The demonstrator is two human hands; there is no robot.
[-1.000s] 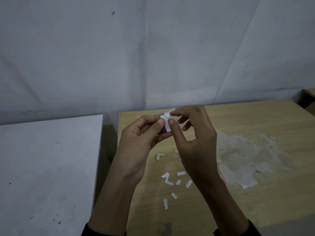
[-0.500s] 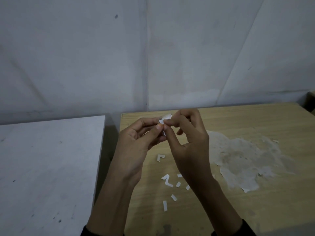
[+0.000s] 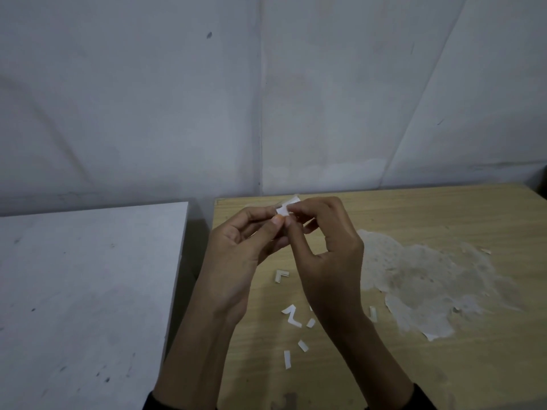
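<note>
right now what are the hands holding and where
A small white paper piece, pinched by both: left hand at its lower left, right hand at its right side.

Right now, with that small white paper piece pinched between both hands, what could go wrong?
1. The paper piece is tiny and held only at the fingertips of the left hand and right hand, so it may tear unevenly or slip.
2. The hands are near the wooden table's left edge, so a dropped bit could fall into the gap beside the white table.
3. It could get mixed up with the white scraps below.
</note>
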